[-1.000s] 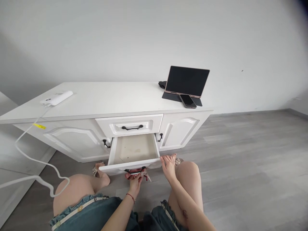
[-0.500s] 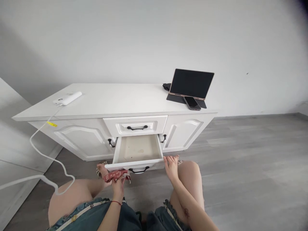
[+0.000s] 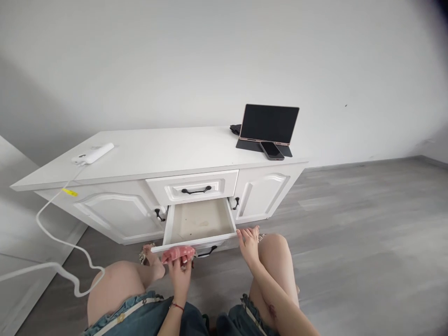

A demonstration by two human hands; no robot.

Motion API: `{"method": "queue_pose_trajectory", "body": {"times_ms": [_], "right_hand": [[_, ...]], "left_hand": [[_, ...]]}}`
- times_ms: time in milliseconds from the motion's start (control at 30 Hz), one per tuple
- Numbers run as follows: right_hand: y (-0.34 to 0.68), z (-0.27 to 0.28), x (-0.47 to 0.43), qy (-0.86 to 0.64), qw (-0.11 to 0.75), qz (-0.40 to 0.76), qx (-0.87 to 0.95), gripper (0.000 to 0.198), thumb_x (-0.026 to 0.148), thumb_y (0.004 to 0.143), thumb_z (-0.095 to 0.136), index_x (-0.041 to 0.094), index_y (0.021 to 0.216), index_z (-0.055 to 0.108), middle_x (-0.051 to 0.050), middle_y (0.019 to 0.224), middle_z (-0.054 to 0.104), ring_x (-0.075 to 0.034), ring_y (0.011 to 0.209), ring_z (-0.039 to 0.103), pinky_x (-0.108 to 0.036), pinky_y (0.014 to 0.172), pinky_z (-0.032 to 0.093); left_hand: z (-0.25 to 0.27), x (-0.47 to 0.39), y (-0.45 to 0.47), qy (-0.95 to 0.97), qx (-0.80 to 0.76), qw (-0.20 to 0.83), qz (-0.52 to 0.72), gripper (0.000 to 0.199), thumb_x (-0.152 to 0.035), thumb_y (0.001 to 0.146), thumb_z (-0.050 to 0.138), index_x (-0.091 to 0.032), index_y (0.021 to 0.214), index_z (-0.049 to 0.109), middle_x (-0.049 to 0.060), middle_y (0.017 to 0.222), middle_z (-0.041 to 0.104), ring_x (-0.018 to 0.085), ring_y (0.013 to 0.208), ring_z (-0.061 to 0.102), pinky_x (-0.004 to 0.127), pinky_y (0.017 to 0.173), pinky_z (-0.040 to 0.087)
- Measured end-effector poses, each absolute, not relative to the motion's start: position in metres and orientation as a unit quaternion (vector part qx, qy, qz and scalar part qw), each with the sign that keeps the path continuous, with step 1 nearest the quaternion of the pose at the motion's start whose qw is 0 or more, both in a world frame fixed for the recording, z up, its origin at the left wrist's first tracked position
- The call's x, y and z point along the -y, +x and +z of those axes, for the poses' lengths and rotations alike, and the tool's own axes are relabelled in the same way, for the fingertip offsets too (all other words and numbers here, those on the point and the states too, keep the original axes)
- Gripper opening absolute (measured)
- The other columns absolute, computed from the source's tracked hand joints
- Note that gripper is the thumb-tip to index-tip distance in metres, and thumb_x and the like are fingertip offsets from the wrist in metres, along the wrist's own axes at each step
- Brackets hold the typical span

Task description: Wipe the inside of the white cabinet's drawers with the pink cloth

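- Pale grey wall and grey plank floor frame a low white cabinet across the middle of the frame.
- Left hand, low and centre, is closed around a bunched red cloth, pressing it against the front lip of the open drawer.
- That cloth lies lengthwise along the lip, left to right, just above the fingers and left of the black handle.
- Right hand rests with fingers loosely spread at the drawer's right front corner, holding nothing; it sits right of the cloth, so the left is nearer.
- Both forearms rise from the bottom edge between bare knees.
- Farther out: a tablet and phone at upper right, a white power bank with cable at left.
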State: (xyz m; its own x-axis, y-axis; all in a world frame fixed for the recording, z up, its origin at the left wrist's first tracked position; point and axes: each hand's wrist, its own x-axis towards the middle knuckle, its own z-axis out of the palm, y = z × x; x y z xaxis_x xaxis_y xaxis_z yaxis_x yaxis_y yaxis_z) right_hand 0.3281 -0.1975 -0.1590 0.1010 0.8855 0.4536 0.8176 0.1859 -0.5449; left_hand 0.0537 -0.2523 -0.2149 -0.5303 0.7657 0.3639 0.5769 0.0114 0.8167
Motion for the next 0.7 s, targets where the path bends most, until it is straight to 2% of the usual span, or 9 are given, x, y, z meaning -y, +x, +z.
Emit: {"method": "queue_pose_trajectory", "body": {"times_ms": [100,267,433,600,700], "right_hand": [[0.328,-0.155,0.198,-0.645,0.382,0.051,0.66,0.04,0.037,0.099,0.038,0.019,0.075,0.065,-0.004,0.072,0.062,-0.024,0.095,0.052,-0.039,0.092,0.034],[0.329,-0.152,0.198,-0.648,0.387,0.061,0.653,0.041,0.037,0.099,0.037,0.019,0.075,0.066,-0.004,0.075,0.064,-0.024,0.096,0.052,-0.039,0.094,0.034],[0.33,-0.149,0.196,-0.638,0.403,0.078,0.652,0.039,0.035,0.099,0.039,0.019,0.077,0.068,-0.003,0.074,0.066,-0.022,0.092,0.052,-0.038,0.095,0.033],[0.333,-0.146,0.193,-0.638,0.405,0.096,0.648,0.043,0.036,0.1,0.036,0.02,0.08,0.071,-0.003,0.075,0.067,-0.021,0.092,0.053,-0.038,0.095,0.032],[0.335,-0.146,0.192,-0.641,0.396,0.11,0.648,0.048,0.036,0.1,0.032,0.019,0.08,0.073,-0.004,0.076,0.068,-0.021,0.093,0.052,-0.038,0.095,0.032]], "left_hand": [[-0.223,0.251,0.078,0.552,-0.681,0.11,0.467,0.027,-0.039,0.074,0.06,-0.016,0.085,0.07,0.015,0.093,0.061,0.03,0.087,0.062,0.045,0.074,0.053],[-0.226,0.245,0.113,0.587,-0.675,0.069,0.442,0.03,-0.034,0.077,0.056,-0.018,0.098,0.071,0.015,0.099,0.063,0.032,0.1,0.06,0.049,0.087,0.048],[-0.217,0.243,0.137,0.598,-0.684,0.061,0.413,0.028,-0.032,0.08,0.055,-0.017,0.096,0.072,0.017,0.1,0.065,0.034,0.101,0.059,0.052,0.09,0.046],[-0.206,0.239,0.176,0.645,-0.644,0.113,0.396,0.023,-0.024,0.082,0.056,-0.019,0.098,0.072,0.014,0.1,0.067,0.03,0.1,0.062,0.048,0.09,0.048],[-0.201,0.234,0.201,0.678,-0.604,0.167,0.385,0.028,-0.018,0.082,0.055,-0.02,0.106,0.07,0.013,0.108,0.066,0.028,0.105,0.061,0.046,0.091,0.049]]}}
